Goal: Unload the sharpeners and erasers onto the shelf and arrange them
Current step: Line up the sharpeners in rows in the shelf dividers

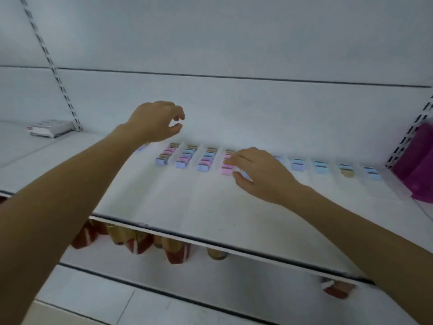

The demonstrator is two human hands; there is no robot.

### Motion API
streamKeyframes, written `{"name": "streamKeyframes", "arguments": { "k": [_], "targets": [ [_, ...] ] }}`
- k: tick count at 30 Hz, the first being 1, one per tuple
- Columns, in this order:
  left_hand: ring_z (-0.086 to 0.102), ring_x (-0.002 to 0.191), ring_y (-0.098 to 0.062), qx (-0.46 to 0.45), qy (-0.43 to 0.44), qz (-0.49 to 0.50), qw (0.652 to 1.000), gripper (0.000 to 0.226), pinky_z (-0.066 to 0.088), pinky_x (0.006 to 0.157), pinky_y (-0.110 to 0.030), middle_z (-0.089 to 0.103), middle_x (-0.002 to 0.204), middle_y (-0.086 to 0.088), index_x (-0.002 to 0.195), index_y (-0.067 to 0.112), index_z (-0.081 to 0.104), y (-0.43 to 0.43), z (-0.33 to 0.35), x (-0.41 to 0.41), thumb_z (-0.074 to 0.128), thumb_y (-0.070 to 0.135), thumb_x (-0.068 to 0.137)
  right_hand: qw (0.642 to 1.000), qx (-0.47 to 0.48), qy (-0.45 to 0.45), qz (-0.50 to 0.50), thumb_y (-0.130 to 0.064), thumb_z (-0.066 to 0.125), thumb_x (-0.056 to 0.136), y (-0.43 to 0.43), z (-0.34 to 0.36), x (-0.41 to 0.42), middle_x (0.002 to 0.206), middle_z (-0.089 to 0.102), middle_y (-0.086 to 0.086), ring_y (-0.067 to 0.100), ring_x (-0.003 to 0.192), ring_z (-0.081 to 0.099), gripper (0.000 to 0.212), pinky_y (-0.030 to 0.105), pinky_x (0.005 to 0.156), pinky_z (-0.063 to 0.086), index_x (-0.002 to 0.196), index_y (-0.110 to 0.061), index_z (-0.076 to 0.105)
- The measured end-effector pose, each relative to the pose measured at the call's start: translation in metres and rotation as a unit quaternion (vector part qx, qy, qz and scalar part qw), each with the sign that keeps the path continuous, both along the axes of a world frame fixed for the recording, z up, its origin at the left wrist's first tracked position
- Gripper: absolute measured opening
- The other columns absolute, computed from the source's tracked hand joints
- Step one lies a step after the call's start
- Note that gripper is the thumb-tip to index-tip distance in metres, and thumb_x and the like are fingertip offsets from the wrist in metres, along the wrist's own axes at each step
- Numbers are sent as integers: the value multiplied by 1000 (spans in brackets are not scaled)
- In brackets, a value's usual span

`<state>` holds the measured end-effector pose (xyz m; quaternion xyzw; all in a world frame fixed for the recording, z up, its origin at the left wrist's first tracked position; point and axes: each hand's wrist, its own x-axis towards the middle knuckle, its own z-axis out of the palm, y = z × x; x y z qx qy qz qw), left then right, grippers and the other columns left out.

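Observation:
Small pastel blocks, blue, pink and tan, lie in short rows (185,156) on the white shelf (210,207). Shorter stacks (322,166) continue to the right. My left hand (154,123) hovers above the left rows with its fingers loosely curled and nothing in it. My right hand (260,174) reaches over the pink row (226,168); its fingertips and thumb pinch a pale block at the row's near end. The blocks under that hand are hidden.
A purple bag (419,165) stands at the shelf's right end by the slotted upright. A white-and-red box (50,128) lies on the neighbouring shelf at far left. Red and gold packs (140,240) sit on the shelf below.

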<state>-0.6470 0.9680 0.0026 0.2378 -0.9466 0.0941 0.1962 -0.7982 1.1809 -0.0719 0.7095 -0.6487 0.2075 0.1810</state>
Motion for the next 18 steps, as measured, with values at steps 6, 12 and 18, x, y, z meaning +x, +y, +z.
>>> {"name": "streamKeyframes", "arguments": {
  "k": [6,12,18],
  "targets": [
    [55,104,-21,25,25,35,999,28,39,81,-32,58,114,1,118,20,55,-52,18,84,51,30,91,999,40,-18,-29,-21,49,90,-68,8,74,114,61,8,29,101,56,31,38,83,43,117,-9,59],
    [54,103,-23,97,22,55,994,30,43,89,-39,55,119,-4,122,18,53,-100,1,146,48,25,93,989,132,20,-60,-30,43,95,-128,26,113,131,48,2,22,116,47,36,35,94,38,130,-20,48],
    [56,101,-24,156,20,56,986,30,44,93,-41,53,121,-6,122,15,53,-142,-44,169,47,13,93,973,207,-21,-104,-27,46,93,-191,30,119,128,46,1,19,114,46,35,31,90,38,128,-23,48]
  ]
}}
